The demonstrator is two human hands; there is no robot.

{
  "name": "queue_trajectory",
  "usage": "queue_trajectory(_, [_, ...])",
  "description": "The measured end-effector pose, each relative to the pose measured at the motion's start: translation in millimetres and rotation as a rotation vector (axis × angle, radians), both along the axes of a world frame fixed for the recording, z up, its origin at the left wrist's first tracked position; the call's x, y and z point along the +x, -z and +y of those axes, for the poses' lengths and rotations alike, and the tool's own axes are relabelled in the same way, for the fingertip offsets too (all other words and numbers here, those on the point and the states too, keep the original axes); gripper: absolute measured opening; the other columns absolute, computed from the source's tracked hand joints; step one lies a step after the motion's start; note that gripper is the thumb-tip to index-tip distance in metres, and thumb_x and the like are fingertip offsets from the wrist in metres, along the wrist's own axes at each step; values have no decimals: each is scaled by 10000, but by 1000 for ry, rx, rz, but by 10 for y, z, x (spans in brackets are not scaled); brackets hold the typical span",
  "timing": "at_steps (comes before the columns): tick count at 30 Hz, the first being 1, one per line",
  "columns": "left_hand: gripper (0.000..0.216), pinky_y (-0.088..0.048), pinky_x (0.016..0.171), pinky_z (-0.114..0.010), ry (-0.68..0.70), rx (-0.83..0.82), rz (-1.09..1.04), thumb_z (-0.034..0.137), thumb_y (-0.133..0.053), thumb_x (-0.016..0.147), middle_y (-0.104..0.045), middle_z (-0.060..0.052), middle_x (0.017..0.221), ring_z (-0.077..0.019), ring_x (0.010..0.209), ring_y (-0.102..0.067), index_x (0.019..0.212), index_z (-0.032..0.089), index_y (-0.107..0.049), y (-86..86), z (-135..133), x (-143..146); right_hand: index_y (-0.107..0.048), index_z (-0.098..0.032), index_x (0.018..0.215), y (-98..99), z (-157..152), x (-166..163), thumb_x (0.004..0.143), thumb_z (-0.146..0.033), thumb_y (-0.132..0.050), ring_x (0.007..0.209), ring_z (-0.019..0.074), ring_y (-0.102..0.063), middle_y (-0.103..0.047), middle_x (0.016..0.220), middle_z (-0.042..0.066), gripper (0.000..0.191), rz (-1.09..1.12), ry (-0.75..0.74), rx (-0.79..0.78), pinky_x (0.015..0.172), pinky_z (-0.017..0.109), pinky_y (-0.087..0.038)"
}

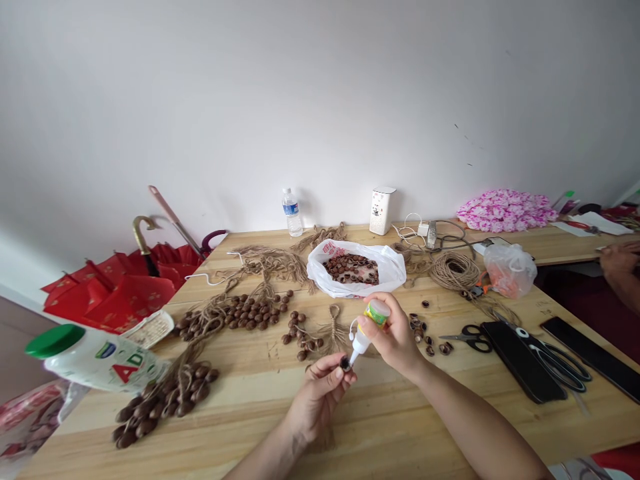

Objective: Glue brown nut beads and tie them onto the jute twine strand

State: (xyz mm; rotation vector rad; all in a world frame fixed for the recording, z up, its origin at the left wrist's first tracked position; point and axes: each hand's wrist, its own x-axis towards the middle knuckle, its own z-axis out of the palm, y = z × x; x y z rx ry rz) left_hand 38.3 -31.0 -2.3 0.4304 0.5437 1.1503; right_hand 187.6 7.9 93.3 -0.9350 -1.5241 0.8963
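Note:
Between the fingertips of my left hand (323, 393) sits a small dark-brown nut shell (345, 363), its hollow side up. My right hand (397, 340) grips a small glue bottle (367, 327) with a green and yellow label, tipped so that its white nozzle meets or nearly meets the shell. Just behind my hands lies a looped twine tassel (334, 327), with brown nuts on strings (303, 337) to its left. Loose shell halves (419, 327) are scattered right of my right hand. Beyond stands an open white plastic bag (357, 267) holding many shells.
Scissors (473, 338), larger shears (555, 357) and dark phones lie at the right, near a twine coil (455, 270). More strung nuts (165, 400) and a green-capped white bottle (100, 360) are left. A water bottle (293, 213) stands behind. Another person's hand (620, 263) shows far right.

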Motion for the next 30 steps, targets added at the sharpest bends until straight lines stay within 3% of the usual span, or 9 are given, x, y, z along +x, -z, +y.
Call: queue_trajectory(30, [243,-480,722,-259,-5,-13,37,166,-801,566,-711,-21,717,-106,627,-621,797,161,-725,-3,15,-2,-480,-214,957,18,-70,-50,785,-337,-584,515,99,-432,-466,656,-36,236,17,-47,26,450,198,-363])
